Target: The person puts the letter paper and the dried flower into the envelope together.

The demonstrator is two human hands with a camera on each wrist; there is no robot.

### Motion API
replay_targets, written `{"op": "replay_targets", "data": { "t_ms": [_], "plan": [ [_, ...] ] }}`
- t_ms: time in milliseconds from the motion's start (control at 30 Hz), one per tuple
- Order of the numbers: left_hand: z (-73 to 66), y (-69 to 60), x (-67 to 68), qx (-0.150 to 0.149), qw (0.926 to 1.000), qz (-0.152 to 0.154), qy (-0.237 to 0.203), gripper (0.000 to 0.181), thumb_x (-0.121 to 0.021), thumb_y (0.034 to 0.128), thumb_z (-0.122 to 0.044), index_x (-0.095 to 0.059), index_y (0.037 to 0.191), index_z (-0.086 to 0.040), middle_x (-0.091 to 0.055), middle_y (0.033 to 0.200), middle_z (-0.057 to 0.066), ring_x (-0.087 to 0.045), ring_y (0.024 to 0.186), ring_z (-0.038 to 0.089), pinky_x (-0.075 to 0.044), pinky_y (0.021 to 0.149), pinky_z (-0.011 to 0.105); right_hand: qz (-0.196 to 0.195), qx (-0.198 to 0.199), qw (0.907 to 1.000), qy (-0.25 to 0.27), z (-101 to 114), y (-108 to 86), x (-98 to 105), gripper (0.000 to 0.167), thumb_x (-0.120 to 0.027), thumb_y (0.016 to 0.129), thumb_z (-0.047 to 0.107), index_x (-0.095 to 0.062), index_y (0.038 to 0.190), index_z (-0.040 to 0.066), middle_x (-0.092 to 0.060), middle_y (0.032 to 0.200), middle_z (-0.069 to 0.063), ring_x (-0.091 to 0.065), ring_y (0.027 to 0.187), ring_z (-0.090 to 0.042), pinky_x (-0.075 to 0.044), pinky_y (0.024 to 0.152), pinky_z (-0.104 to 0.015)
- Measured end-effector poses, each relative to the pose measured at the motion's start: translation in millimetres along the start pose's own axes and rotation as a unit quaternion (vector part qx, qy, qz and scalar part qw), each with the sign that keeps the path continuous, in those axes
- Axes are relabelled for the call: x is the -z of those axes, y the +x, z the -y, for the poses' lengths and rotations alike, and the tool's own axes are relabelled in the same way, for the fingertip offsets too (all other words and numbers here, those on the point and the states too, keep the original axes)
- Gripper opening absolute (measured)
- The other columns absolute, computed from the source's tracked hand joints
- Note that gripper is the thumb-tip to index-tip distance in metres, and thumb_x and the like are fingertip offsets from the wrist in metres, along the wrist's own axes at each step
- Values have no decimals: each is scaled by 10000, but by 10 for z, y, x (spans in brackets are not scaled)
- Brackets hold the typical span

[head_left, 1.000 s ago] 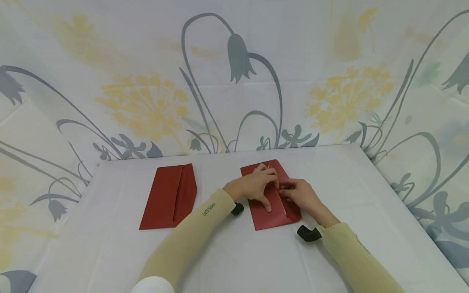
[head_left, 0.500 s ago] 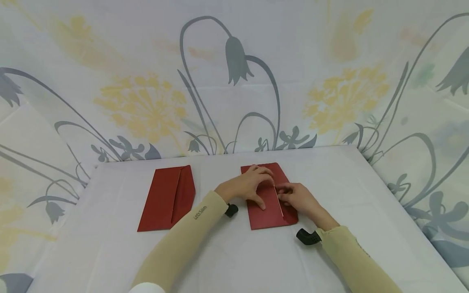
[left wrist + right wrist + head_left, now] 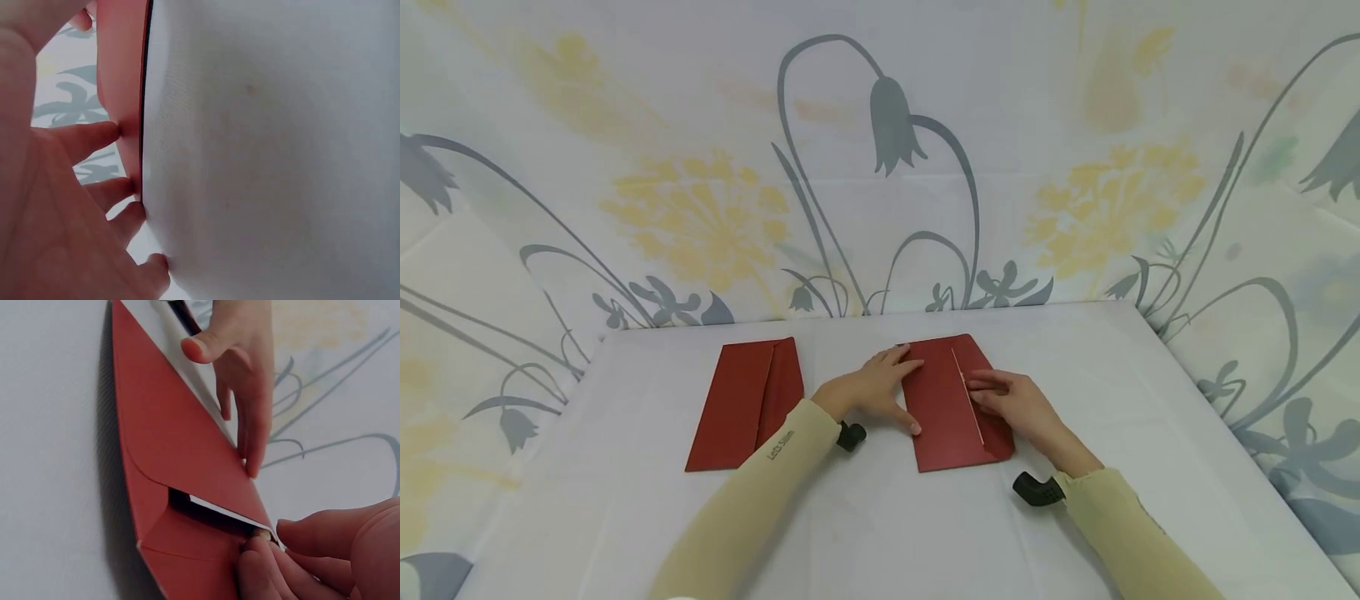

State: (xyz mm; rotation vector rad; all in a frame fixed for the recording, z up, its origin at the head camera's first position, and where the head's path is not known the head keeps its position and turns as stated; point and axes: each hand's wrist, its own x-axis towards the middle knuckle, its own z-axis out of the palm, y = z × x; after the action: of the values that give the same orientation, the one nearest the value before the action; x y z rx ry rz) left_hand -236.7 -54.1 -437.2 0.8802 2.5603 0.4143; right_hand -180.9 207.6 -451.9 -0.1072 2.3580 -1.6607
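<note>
A red envelope [image 3: 938, 408] lies on the table with its flap [image 3: 1000, 437] folded out to the right. A thin white edge [image 3: 219, 509] shows inside its opening. My left hand [image 3: 868, 392] is spread at the envelope's left side, its fingertips touching that edge. At the opening, my right hand [image 3: 1018, 408] pinches the pocket edge between thumb [image 3: 312, 534] and curled fingers. A small pale spot beside those fingertips is too small to identify. A second red envelope [image 3: 730, 408] lies to the left, its flap also out, partly behind my left forearm.
The table [image 3: 865, 533] is covered with white cloth. A floral-patterned cloth [image 3: 1075, 100] hangs behind it and at both sides. Black wrist-worn pieces [image 3: 1037, 489] stick out from both sleeves.
My left hand has slid left from the envelope's middle to its left edge, uncovering the front and the white line. My right hand stays at the opening.
</note>
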Motion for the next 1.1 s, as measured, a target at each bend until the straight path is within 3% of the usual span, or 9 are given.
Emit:
{"op": "replay_targets", "data": {
  "t_ms": [167, 467, 700, 1100],
  "plan": [
    [-19, 1, -10, -21, 10000, 37, -21, 1159, -833, 708, -591, -223, 1597, -166, -34, 1664, 103, -24, 1520, 282, -101, 1202, 498, 250, 100, 9992, 287, 3, 30, -13, 488, -588, 986, 51, -455, 1443, -55, -541, 1392, -241, -600, 1210, -315, -523, 931, -297],
    [-37, 34, -31, -19, 9999, 42, -127, 1151, -850, 716, -536, -212, 1600, -166, -24, 1667, 86, 21, 1523, 251, -82, 1197, 531, 10, -225, 9992, 334, -35, 49, -125, 512, -613, 974, 82, -470, 1462, 21, -535, 1401, -188, -626, 1149, -251, -540, 908, -327],
    [4, 65, -67, -73, 10000, -11, -54, 1132, -846, 723, -531, -224, 1598, -172, -44, 1666, 77, -8, 1522, 244, -98, 1196, 533, -4, -102, 9991, 422, -53, 13, -138, 508, -603, 977, 65, -464, 1462, 9, -514, 1415, -208, -615, 1171, -285, -537, 917, -334],
    [27, 11, -50, -219, 9997, -133, -7, 1010, -805, 790, -498, -288, 1575, -128, -118, 1659, 66, -43, 1520, 274, -118, 1196, 521, -986, -38, 9937, -539, 30, -50, -95, 329, -589, 973, 70, -642, 1288, -7, -678, 1195, -178, -707, 938, -202, -573, 803, -285]
  ]
}}
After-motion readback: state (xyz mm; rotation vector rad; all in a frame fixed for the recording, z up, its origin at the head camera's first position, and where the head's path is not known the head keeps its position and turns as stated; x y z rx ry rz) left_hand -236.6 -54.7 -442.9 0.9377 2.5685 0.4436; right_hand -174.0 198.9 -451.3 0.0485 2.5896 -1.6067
